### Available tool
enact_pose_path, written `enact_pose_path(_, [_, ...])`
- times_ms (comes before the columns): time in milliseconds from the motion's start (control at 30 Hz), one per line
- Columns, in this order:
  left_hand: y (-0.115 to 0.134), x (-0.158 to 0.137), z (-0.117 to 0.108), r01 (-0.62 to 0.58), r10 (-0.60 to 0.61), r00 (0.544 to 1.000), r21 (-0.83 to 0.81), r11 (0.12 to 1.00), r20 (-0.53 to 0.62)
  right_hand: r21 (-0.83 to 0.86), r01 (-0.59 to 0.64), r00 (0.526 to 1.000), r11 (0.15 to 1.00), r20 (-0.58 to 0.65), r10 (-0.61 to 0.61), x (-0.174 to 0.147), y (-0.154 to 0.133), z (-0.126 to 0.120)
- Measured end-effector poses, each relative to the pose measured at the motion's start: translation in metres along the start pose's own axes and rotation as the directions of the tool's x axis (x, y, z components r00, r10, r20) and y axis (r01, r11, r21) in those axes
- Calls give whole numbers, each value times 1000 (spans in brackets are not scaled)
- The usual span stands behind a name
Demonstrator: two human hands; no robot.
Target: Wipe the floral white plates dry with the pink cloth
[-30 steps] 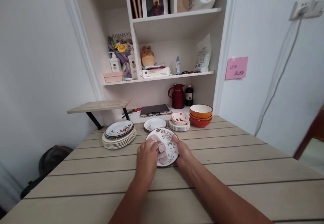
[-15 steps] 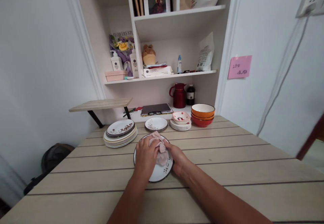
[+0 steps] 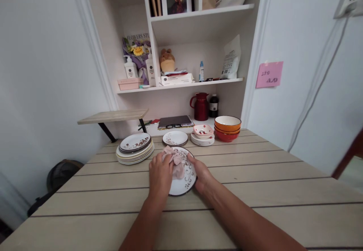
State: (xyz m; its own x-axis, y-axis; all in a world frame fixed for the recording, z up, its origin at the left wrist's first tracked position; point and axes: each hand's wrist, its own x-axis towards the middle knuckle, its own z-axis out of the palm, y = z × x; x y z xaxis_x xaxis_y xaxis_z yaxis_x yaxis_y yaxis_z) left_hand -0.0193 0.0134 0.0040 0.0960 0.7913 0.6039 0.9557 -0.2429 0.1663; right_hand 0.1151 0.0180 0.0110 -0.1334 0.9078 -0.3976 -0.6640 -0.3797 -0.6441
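The plate (image 3: pixel 188 178) is showing brown scrolls and flowers on white inside a dark rim; the cloth (image 3: pixel 178 168) is looking pale pink. Toward the far edge of the counter (image 3: pixel 255 179), the stacked bowls (image 3: pixel 227 129) are pairing orange with red, and the small dish (image 3: pixel 203 130) is displaying red motifs on pink. Dark lines are striping the beige counter.

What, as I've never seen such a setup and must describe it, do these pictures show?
There is no machine: someone works bare-handed, seen by one camera worn on the head, looking forward and down. The left hand presses a bunched pink cloth on a dark-rimmed floral plate; the right hand grips the plate's right edge. Beyond them on the table stand, left to right, a plate stack, a lower floral plate pile, small dishes topped by a pink patterned bowl, and nested orange and red bowls.
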Motion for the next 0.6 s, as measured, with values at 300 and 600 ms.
enact_pose_path(300, [6,-5,8,-187,205,975,-175,967,88,39,18,1000,999,-6,-18,6,-8,-7])
enact_pose_path(600, [-1,-3,3,-139,138,990,-346,928,-29,46,-26,999,999,27,25,10,-13,-11])
